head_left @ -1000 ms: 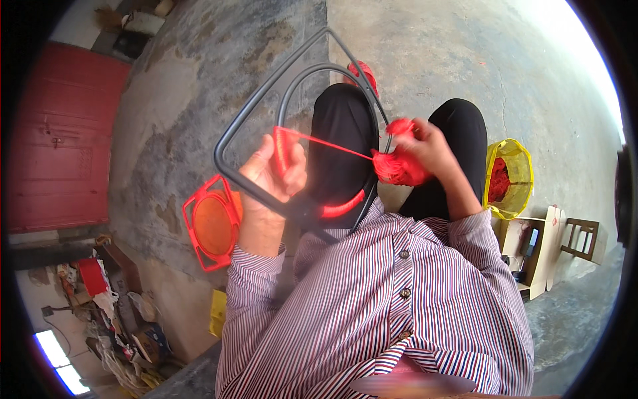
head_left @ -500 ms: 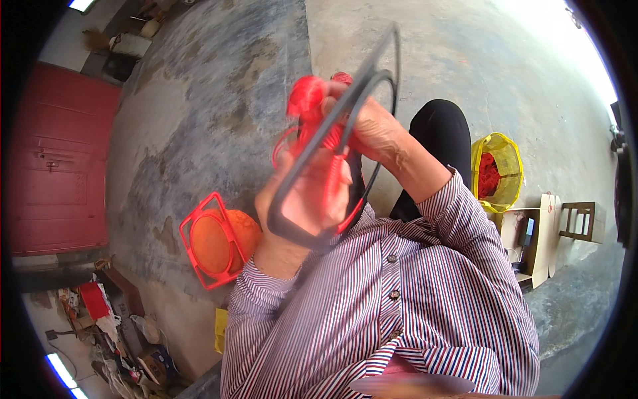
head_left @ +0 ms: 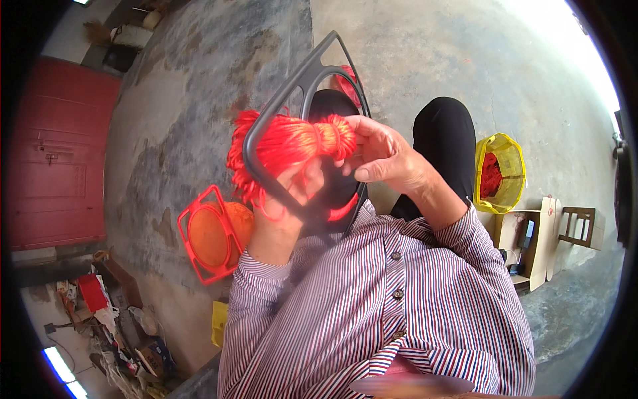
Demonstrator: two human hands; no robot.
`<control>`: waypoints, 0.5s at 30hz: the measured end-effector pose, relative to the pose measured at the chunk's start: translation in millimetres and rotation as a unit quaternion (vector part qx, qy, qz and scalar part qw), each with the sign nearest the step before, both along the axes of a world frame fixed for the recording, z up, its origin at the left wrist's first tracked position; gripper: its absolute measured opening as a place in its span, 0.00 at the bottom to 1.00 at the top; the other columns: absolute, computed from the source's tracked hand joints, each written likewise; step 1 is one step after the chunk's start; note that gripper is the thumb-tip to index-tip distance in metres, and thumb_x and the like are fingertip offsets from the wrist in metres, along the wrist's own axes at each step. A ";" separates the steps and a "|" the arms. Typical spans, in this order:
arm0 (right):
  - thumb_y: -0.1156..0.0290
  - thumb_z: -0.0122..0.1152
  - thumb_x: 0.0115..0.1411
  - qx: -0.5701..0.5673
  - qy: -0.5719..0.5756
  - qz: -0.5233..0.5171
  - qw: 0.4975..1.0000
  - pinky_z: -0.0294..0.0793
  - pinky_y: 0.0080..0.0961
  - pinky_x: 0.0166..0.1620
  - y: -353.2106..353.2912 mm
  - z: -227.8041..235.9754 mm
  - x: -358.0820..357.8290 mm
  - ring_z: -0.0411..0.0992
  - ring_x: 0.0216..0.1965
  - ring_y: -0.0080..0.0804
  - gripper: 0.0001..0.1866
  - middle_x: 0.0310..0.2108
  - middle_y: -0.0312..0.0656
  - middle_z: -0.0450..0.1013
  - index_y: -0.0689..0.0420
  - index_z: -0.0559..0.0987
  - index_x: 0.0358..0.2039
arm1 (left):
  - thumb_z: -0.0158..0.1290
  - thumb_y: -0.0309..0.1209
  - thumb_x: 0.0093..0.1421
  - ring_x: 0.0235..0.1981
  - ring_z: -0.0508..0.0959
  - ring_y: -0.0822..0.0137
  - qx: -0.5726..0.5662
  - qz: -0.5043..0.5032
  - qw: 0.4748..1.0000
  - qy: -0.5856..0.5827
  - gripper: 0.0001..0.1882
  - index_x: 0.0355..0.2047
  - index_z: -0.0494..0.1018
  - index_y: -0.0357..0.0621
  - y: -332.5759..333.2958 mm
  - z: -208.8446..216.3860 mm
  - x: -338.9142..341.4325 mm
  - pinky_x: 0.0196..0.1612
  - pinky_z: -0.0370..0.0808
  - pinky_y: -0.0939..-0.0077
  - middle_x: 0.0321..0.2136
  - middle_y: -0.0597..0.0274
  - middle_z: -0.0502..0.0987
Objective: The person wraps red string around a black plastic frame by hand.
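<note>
A bundle of red cord (head_left: 286,145), tied near its right end, lies sideways with its loops fanned out to the left. My left hand (head_left: 300,183) is closed under it, its fingers partly hidden by the cord. At the tied end, the fingers of my right hand (head_left: 391,158) curl around the bundle, while the thumb stands a little off it. A black frame (head_left: 284,93) with a round inner ring slants across the bundle and my left hand. What carries this frame is hidden, and its lower part is blurred.
On the floor to the left, a red frame (head_left: 214,276) leans by an orange round thing (head_left: 239,223). A yellow basket (head_left: 518,174) holding red cord (head_left: 490,176) stands to the right. Below it are an open box (head_left: 546,249) and a small wooden stool (head_left: 591,228). Clutter (head_left: 126,319) lies lower left.
The red bundle has swung sideways, its loose loops now spread to the left. The black frame's top has shifted left and blurs less. My right hand has moved lower, to the tied end.
</note>
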State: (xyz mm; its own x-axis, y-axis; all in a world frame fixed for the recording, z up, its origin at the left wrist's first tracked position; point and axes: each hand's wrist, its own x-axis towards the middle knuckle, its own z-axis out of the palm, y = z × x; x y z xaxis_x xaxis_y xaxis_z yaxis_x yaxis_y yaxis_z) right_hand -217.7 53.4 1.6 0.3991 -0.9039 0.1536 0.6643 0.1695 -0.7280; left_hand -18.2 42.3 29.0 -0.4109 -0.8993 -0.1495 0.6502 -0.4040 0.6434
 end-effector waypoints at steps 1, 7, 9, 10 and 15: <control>0.79 0.67 0.48 0.044 -0.004 -0.051 0.998 0.69 0.21 0.51 4.5 5.5 6.4 0.70 0.47 0.24 0.32 0.45 0.36 0.72 0.59 0.68 0.55 | 0.52 0.25 0.60 0.33 0.74 0.67 0.000 -0.021 1.000 0.012 0.19 0.51 0.67 0.38 -3.0 -2.2 0.1 0.27 0.72 0.77 0.41 0.55 0.76; 0.73 0.63 0.58 -0.024 0.004 -0.204 0.979 0.71 0.23 0.51 1.3 24.0 -0.3 0.71 0.48 0.26 0.22 0.46 0.38 0.72 0.59 0.69 0.52 | 0.56 0.21 0.53 0.31 0.75 0.69 -0.021 -0.043 0.999 -0.006 0.25 0.53 0.69 0.44 -12.0 -1.6 -9.5 0.23 0.68 0.79 0.42 0.59 0.75; 0.67 0.57 0.63 -0.055 -0.080 -0.226 0.969 0.71 0.29 0.54 -11.1 26.7 -23.1 0.72 0.50 0.32 0.21 0.49 0.43 0.72 0.61 0.67 0.54 | 0.55 0.25 0.52 0.29 0.72 0.68 -0.031 -0.051 0.998 -0.003 0.27 0.55 0.67 0.41 -13.6 1.4 -1.2 0.21 0.66 0.80 0.42 0.56 0.74; 0.65 0.53 0.65 -0.048 -0.170 -0.209 0.962 0.70 0.33 0.56 -19.7 23.7 -35.3 0.72 0.52 0.37 0.23 0.50 0.46 0.72 0.62 0.65 0.56 | 0.54 0.29 0.51 0.26 0.68 0.67 -0.039 -0.061 0.997 0.002 0.31 0.57 0.64 0.38 -13.2 0.2 4.1 0.19 0.65 0.80 0.41 0.53 0.73; 0.59 0.49 0.67 0.015 -0.236 -0.131 0.963 0.74 0.31 0.47 -18.5 -11.3 -87.1 0.73 0.43 0.35 0.19 0.42 0.44 0.72 0.59 0.68 0.51 | 0.52 0.30 0.59 0.24 0.67 0.69 -0.033 -0.022 0.999 -0.014 0.24 0.55 0.65 0.38 -18.5 -6.8 22.0 0.17 0.63 0.81 0.36 0.53 0.70</control>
